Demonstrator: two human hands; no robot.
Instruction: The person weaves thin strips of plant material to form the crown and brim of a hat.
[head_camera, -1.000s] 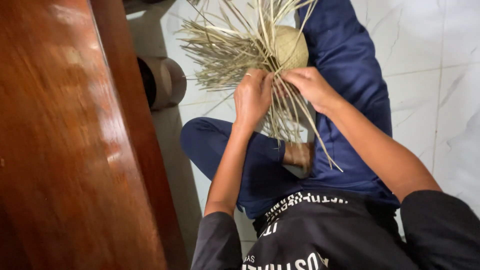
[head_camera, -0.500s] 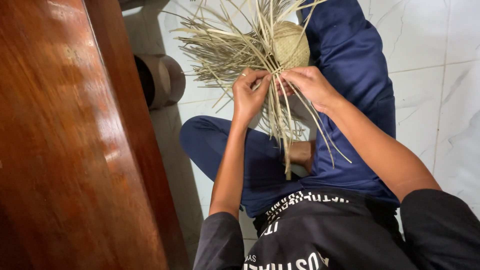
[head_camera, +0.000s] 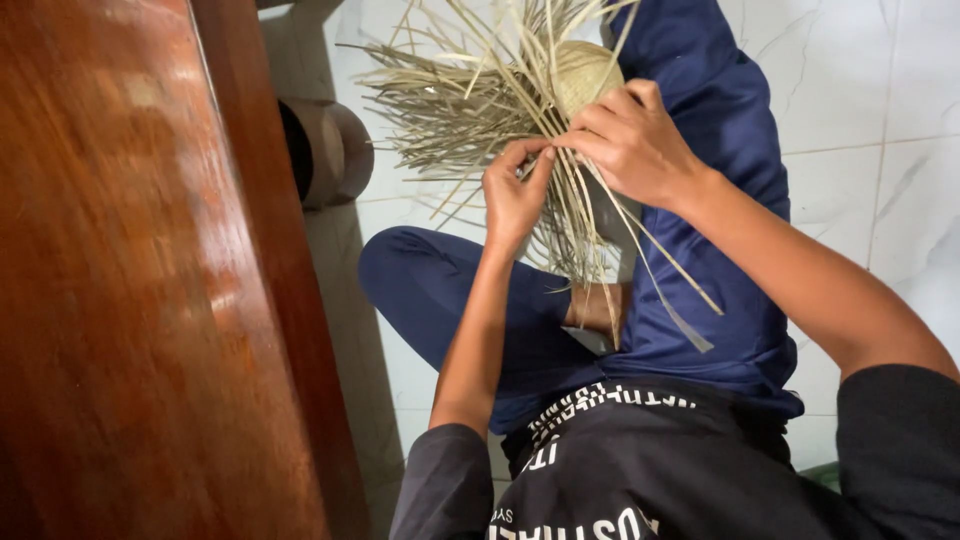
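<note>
Head view: left hand (head_camera: 515, 195) pinching straw strips (head_camera: 470, 110), right hand (head_camera: 635, 140) closed over woven crown (head_camera: 585, 75); best kept taut.

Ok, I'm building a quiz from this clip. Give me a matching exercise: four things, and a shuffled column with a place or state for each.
Things:
1. left hand
2. right hand
3. wooden panel
4. grey roll

Places or states:
a. fills the picture's left side
b. pinches pale strips between fingertips
c. lies over the woven dome
d. stands on the floor by the panel

Pairs: 1-b, 2-c, 3-a, 4-d
</note>
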